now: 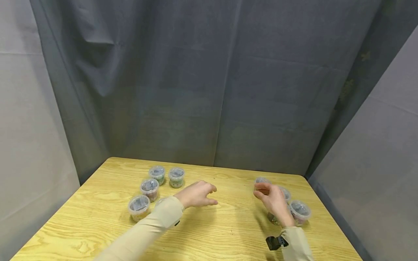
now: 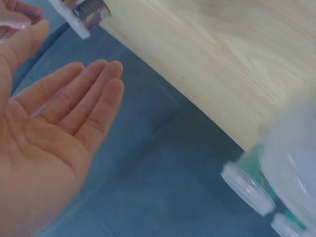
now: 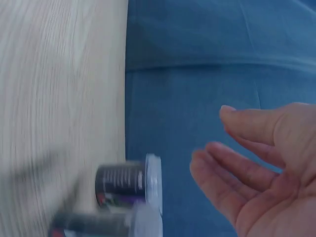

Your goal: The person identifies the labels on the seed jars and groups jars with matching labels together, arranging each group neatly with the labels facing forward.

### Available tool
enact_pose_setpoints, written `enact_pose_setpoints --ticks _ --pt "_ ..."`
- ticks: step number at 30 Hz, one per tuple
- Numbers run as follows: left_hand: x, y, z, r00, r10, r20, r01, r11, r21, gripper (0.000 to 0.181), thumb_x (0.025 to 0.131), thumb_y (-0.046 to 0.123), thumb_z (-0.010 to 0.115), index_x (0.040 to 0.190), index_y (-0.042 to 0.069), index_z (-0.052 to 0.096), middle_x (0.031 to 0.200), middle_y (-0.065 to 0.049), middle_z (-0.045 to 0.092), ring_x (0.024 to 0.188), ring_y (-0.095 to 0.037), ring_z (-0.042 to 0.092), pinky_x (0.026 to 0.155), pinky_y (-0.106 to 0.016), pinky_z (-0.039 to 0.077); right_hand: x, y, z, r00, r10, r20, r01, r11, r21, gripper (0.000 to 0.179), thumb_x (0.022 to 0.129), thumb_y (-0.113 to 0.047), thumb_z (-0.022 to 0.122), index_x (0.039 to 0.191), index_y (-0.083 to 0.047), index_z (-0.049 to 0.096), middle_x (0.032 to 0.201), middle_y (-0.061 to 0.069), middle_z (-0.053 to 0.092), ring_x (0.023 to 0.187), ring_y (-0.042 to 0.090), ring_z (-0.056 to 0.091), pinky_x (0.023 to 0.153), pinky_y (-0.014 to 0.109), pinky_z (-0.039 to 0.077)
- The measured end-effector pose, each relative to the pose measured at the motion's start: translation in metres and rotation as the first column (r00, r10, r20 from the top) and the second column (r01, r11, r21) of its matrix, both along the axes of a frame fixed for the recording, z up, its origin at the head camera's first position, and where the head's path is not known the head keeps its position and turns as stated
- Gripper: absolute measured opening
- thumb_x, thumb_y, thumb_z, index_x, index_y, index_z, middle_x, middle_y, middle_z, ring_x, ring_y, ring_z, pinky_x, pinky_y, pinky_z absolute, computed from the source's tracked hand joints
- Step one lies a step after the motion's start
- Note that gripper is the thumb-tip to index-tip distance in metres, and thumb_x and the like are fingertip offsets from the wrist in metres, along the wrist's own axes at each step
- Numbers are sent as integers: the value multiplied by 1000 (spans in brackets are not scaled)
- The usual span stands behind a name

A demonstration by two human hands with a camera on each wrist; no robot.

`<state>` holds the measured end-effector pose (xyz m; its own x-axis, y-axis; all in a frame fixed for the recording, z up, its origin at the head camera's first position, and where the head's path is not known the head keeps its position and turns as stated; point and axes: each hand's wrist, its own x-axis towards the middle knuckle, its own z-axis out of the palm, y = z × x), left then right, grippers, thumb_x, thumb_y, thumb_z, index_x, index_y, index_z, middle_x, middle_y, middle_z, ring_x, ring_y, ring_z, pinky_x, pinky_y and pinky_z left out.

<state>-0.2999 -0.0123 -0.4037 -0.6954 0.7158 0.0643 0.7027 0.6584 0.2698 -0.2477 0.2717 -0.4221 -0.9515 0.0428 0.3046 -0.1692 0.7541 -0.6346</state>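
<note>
Empty, its fingers loosely extended, the left hand [image 1: 197, 194] hovers near four lidded plastic tubs [image 1: 149, 189]; the right hand [image 1: 272, 200], also empty, thumb apart from curved fingers, is near another tub cluster [image 1: 299, 211]. Handling one well probably means gripping its sides, clear of neighbours.

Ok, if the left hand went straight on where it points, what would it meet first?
Likely the right hand, across the tabletop; relative height and depth are unclear.
</note>
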Motion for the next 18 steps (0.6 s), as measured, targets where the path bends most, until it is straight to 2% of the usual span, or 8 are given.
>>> enact_pose_setpoints --ticks 4,10,14,18 --pt "5 19 -4 1000 4 -31 -4 1000 2 44 91 35 70 124 7 66 124 -6 69 107 -17 68 89 -30 56 5 15 1 999 -39 31 37 998 47 32 94 -13 65 124 -2 65 127 24 62 116 43 59 91 52 53" --pt "10 44 -10 1000 15 -25 -14 999 38 41 91 33 70 123 8 67 121 -5 70 103 -15 69 85 -26 57 14 39 2 986 -84 143 70 992 100 39 95 -14 62 131 -1 60 136 28 54 124 48 50 92 57 50" --pt "11 62 -15 999 -1 -35 3 998 57 39 91 32 70 122 7 67 116 -6 72 99 -14 70 81 -24 57 16 53 4 975 -114 193 92 988 121 43 95 -17 62 133 2 57 134 29 55 121 48 51 86 54 52" --pt "12 79 -25 996 -48 -78 52 997 48 35 91 32 70 118 10 69 113 -5 73 96 -10 70 78 -21 56 19 67 3 962 -149 227 121 984 131 41 95 -16 61 131 5 58 131 30 56 112 46 56 78 49 54"
